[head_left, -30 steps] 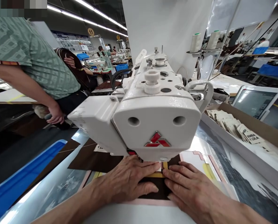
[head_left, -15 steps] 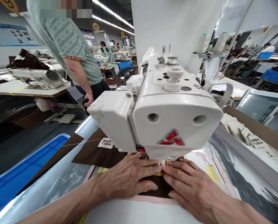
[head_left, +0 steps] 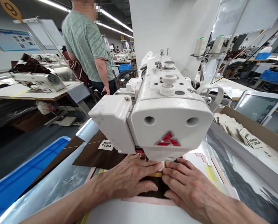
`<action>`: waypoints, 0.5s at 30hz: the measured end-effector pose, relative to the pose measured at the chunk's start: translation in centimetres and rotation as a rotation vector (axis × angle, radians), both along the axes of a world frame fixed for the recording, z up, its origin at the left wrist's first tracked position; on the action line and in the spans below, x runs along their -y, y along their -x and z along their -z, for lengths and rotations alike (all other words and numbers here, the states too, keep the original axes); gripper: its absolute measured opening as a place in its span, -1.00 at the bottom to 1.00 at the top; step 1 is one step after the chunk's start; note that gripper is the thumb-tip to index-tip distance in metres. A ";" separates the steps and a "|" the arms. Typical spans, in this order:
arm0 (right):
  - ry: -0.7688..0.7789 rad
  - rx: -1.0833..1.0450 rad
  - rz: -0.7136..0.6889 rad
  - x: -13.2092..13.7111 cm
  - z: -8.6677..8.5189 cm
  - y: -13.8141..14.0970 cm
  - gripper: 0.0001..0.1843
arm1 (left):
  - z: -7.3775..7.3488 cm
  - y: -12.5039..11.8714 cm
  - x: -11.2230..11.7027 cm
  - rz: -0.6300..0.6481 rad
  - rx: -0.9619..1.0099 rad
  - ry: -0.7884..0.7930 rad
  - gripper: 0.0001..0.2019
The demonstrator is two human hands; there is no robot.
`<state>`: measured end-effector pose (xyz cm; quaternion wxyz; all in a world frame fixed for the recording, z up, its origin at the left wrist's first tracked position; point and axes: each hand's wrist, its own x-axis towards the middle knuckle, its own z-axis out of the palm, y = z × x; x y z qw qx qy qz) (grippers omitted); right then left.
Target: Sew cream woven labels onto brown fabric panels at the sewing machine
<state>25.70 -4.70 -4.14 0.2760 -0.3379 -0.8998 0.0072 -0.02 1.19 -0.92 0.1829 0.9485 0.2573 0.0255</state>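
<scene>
My left hand (head_left: 134, 175) lies flat, fingers stretched out, on dark brown fabric (head_left: 154, 186) under the head of a white sewing machine (head_left: 171, 124). Opposite it, my right hand (head_left: 188, 183) presses down on the same piece with straight fingers. The fingertips of both nearly meet beside a small white label (head_left: 162, 166), mostly covered by fingers and machine head. A yellow strip (head_left: 154, 175) crosses the fabric just in front of it. The needle area is hidden. Left of the machine, another brown piece (head_left: 89, 157) carries a printed label (head_left: 106, 145) with a thread running from it.
A cardboard box (head_left: 274, 130) with several printed labels (head_left: 250, 137) stands at the right, near scissors (head_left: 273, 199) and a display (head_left: 258, 105). Thread cones (head_left: 199, 46) stand behind. At left are a blue tray (head_left: 31, 169) and a person (head_left: 87, 46) standing beyond it.
The view has shifted slightly, and the person at the back left stands more upright and farther right. Both hands stay on the fabric; less of the label's print shows between them.
</scene>
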 end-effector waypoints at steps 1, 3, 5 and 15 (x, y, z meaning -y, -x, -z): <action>-0.003 -0.004 0.000 0.0 0.0 -0.1 -0.77 | 0.0 0.0 0.0 0.003 -0.003 -0.011 -0.43; -0.008 0.005 -0.002 0.0 -0.1 -0.2 -0.72 | 0.1 0.1 0.0 0.011 0.009 -0.042 -0.43; -0.008 0.019 0.006 -0.1 -0.1 -0.3 -0.70 | 0.4 0.4 0.0 0.022 0.035 -0.083 -0.42; -0.084 0.128 0.008 -0.2 -1.1 -0.4 -0.65 | 0.4 0.5 0.1 0.045 0.060 -0.128 -0.47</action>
